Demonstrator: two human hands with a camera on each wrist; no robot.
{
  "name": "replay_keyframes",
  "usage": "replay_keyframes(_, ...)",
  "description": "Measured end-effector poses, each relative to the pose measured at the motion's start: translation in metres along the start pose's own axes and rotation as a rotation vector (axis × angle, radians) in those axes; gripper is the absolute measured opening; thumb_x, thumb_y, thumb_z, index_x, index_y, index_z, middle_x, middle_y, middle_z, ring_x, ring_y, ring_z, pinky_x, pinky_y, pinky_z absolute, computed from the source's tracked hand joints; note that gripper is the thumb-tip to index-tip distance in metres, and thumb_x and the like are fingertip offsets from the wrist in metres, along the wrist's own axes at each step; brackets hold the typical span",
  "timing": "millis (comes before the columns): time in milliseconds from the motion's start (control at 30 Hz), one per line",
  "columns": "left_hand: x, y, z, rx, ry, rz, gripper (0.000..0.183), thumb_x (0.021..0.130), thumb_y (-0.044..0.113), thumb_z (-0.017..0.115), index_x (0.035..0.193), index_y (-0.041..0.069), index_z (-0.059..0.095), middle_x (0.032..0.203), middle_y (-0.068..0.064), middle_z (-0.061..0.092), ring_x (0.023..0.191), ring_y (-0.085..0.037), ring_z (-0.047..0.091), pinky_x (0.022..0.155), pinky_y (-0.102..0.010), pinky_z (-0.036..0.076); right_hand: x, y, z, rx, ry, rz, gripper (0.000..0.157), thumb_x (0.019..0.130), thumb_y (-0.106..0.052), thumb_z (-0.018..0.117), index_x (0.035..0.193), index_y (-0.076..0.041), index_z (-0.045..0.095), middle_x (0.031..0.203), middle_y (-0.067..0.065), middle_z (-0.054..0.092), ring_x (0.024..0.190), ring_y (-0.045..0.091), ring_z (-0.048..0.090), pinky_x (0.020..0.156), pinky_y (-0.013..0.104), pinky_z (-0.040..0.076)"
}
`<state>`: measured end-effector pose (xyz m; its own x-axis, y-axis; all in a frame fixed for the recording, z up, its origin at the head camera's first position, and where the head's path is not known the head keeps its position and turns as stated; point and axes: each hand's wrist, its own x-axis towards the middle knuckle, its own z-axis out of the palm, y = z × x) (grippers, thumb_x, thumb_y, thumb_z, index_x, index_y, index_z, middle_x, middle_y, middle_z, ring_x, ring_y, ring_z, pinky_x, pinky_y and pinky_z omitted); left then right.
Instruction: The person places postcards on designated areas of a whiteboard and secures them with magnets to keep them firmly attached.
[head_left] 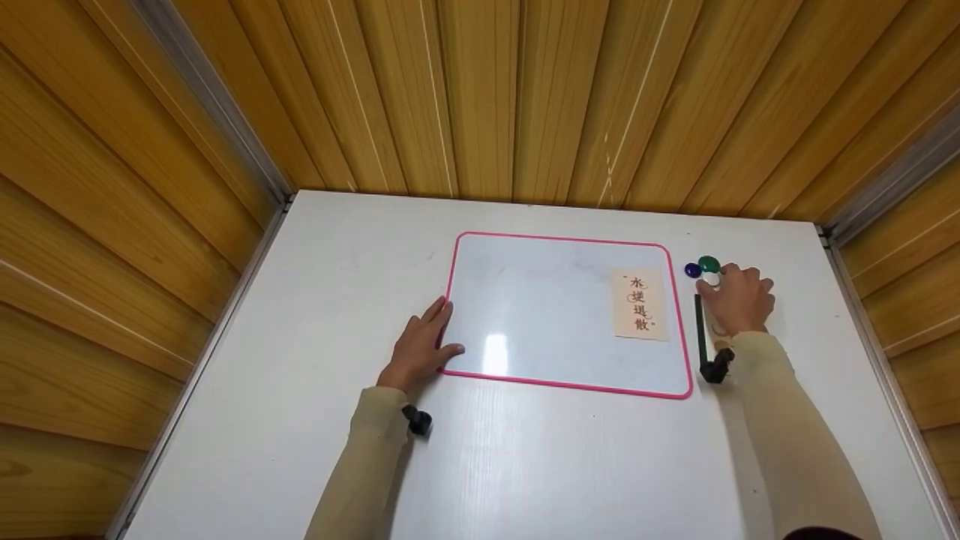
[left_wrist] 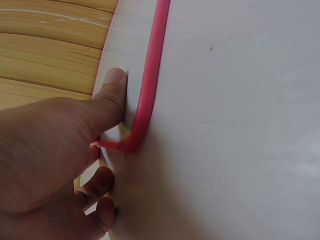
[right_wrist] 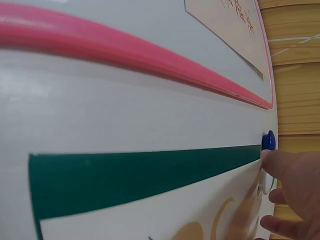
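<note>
A whiteboard (head_left: 540,315) with a pink frame lies flat on the white table. My left hand (head_left: 420,346) rests at its lower left corner, thumb on the board's face and the other fingers along the outside of the frame. Right of the board, my right hand (head_left: 739,298) has thumb and forefinger around a round white magnet (head_left: 711,279), which the fingers partly cover. A green magnet (head_left: 709,263) and a dark blue magnet (head_left: 692,270) sit beside it. Below that hand lies a green-edged sheet (right_wrist: 125,177) with orange markings, mostly hidden in the head view.
A cream paper slip (head_left: 640,304) with brown characters lies on the board's right side. Wood-patterned walls (head_left: 480,97) enclose the white table (head_left: 360,255) at the back and both sides. Small dark camera mounts (head_left: 417,420) sit at both wrists.
</note>
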<state>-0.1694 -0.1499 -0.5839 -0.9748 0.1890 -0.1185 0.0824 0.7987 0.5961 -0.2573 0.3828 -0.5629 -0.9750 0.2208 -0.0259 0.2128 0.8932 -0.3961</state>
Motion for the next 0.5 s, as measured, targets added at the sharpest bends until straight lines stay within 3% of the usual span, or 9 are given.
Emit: replay_keyframes(500,0.0002,-0.0022,-0.0006,0.022,0.004,0.040,0.085,0.094,0.037,0.075,0.162,0.014,0.031,0.170,-0.002,0.023,0.130,-0.029,0.045,0.115,-0.045,0.038,0.0045,0.0058,-0.0003,0.021,-0.042,0.040,0.062,0.104,-0.039,0.058,0.137,0.014,0.051,0.128,0.039,0.049,0.115,0.055,0.041,0.098,0.067,0.036)
